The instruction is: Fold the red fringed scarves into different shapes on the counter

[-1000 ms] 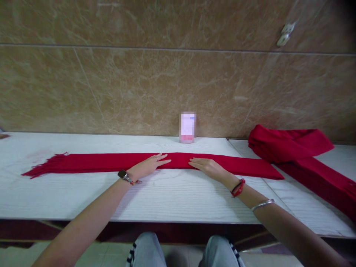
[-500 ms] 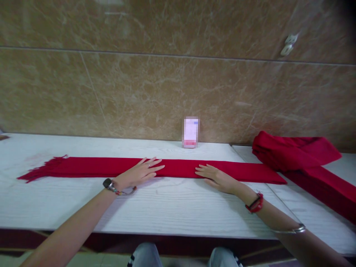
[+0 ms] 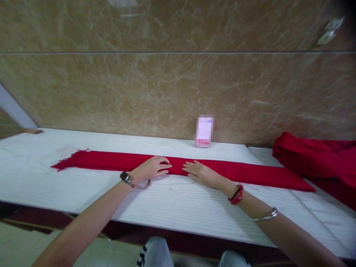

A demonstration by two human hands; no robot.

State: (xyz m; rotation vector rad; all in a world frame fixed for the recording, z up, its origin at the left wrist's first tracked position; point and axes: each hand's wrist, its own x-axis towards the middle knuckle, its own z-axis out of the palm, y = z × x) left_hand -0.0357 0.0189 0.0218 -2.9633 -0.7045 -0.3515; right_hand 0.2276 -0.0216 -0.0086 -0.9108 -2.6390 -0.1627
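A red scarf (image 3: pixel 111 160), folded into a long flat strip with a fringe at its left end, lies across the white table. My left hand (image 3: pixel 152 168) rests on its middle, fingers apart and slightly bent, holding nothing. A short stretch of red cloth separates it from my right hand (image 3: pixel 202 173), which lies flat on the scarf with fingers stretched out. The cloth under both palms is hidden.
A pile of red cloth (image 3: pixel 314 155) sits at the right, beside the scarf's end. Against the marble wall (image 3: pixel 155 92) stands a blurred phone-like thing (image 3: pixel 204 131). The white tabletop (image 3: pixel 167 204) has a seam at the right.
My hands have come closer together along the scarf, and my left fingers are more bent. The whole scene has shifted rightward in view.
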